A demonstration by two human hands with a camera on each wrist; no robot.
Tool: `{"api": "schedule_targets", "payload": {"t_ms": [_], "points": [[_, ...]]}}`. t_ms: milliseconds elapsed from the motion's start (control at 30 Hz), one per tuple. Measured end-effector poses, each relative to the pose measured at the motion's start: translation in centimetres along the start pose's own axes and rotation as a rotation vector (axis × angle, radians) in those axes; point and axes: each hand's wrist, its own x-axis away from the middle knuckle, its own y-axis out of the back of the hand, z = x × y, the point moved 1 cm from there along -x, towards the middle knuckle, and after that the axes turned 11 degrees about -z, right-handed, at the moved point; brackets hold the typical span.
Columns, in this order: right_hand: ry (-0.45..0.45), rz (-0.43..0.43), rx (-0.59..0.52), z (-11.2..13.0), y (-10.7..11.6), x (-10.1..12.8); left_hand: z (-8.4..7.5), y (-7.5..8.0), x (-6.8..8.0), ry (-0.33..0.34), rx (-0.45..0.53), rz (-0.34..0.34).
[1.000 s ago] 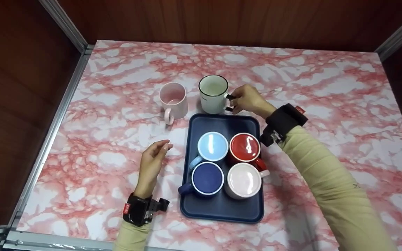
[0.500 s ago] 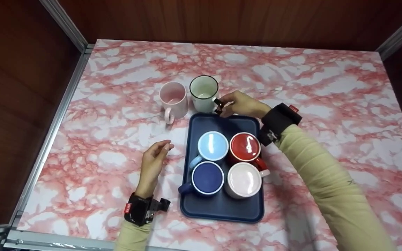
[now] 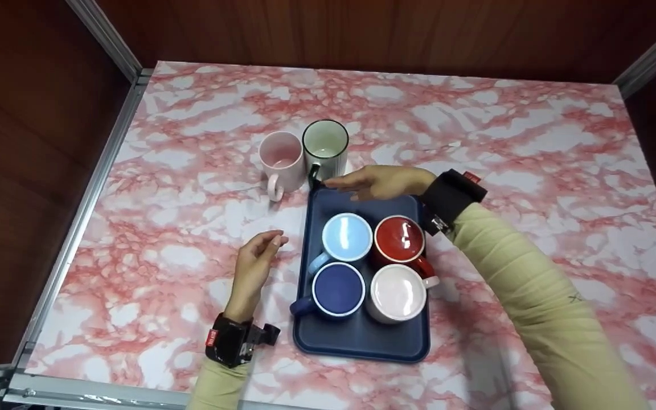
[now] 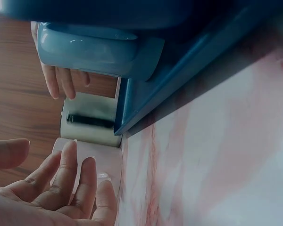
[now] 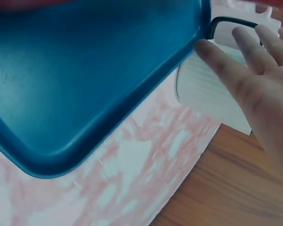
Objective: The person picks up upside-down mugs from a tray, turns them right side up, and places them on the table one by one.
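A white mug with a black rim (image 3: pixel 328 162) stands upright just beyond the tray's far edge, its black handle (image 3: pixel 314 171) facing the tray. Beside it on the left is a pink mug (image 3: pixel 291 175), upright, the two close together. My right hand (image 3: pixel 384 181) reaches over the far end of the dark blue tray (image 3: pixel 362 343), fingers straight, tips by the white mug; whether they touch it I cannot tell. Nothing is gripped in that hand. My left hand (image 3: pixel 253 266) hovers left of the tray, fingers loosely bent and holding nothing; the left wrist view shows its fingers (image 4: pixel 68 165) spread.
On the tray sit a light blue mug (image 3: pixel 347 237), a red mug (image 3: pixel 400 239), a dark blue mug (image 3: pixel 339 290) and a pale pink mug (image 3: pixel 398 292), apparently upside down. Some handles overhang the tray's sides. Wooden panels (image 3: pixel 362 34) border the red-and-white marbled table (image 3: pixel 533 171).
The white mug has slid left to the pink mug, and its handle has swung from the right side towards the tray. My right hand has released the handle and straightened its fingers.
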Motion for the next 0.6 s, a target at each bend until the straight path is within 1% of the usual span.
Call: {"api": "schedule_targets", "payload": {"t_ms": [133, 300, 400, 600], "points": [[-0.011, -0.034, 0.06, 0.1, 0.4, 0.3, 0.0, 0.0, 0.0, -0.013, 0.0, 0.011], [-0.036, -0.103, 0.088, 0.1, 1.0, 1.3, 0.0, 0.1, 0.0, -0.014, 0.005, 0.007], [-0.044, -0.163, 0.093, 0.0, 1.3, 2.2, -0.1, 0.0, 0.0, -0.006, 0.016, 0.008], [-0.018, -0.261, 0.14, -0.1, 1.8, 4.5, -0.1, -0.2, 0.1, 0.0, 0.022, 0.021]]}}
